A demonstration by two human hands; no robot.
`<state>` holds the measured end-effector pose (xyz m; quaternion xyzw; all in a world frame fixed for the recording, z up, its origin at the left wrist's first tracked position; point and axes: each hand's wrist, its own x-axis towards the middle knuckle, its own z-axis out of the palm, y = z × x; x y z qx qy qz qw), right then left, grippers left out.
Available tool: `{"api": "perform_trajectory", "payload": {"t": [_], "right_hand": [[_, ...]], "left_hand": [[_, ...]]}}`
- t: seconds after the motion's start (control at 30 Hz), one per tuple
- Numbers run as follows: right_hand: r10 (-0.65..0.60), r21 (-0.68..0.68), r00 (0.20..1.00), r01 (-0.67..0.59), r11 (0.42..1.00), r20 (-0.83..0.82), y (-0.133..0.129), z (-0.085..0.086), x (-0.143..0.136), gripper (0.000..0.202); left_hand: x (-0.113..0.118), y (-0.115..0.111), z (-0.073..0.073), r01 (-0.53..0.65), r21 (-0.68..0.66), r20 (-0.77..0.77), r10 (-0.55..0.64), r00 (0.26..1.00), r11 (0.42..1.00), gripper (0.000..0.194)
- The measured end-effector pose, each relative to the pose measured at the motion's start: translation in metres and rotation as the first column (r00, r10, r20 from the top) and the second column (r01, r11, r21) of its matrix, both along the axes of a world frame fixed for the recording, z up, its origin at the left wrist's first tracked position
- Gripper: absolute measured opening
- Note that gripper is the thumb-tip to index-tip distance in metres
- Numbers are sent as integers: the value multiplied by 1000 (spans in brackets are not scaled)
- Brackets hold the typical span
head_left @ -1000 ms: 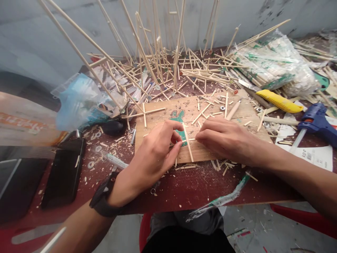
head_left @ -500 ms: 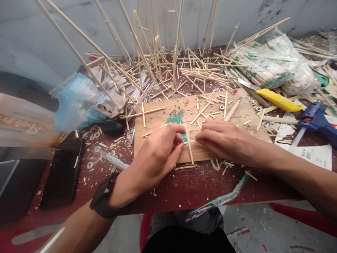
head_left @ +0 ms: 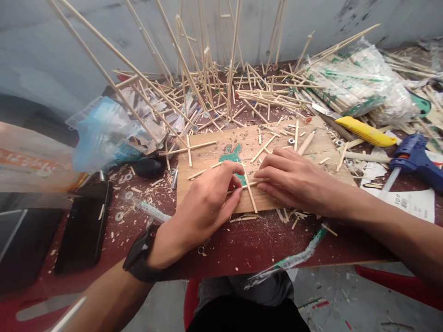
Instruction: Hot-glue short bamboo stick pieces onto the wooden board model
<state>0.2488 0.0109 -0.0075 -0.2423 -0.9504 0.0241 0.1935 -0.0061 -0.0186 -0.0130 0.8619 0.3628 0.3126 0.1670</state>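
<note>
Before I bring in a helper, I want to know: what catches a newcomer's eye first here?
Probably the tall pale sticks rising at the back. In the centre, the left hand and right hand hold crossed sticks over a wooden board. On the right, the yellow-handled knife and blue glue gun stand out.
</note>
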Motion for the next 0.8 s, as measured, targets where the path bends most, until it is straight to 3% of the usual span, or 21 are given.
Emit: {"api": "perform_trajectory", "payload": {"t": [0.2, 0.67, 0.8], "right_hand": [[-25, 42, 999, 27, 999, -31, -9, -2, -5, 41], [3, -126, 1000, -6, 992, -26, -6, -8, -3, 38], [-1, -99, 1000, -1, 995, -19, -5, -5, 0, 37]], "left_hand": [[1, -1, -3, 15, -12, 24, -15, 1000, 1000, 33], [3, 1, -5, -3, 33, 20, 3, 1000, 999, 29], [2, 1, -5, 8, 28, 26, -9, 1000, 1000, 29]]}}
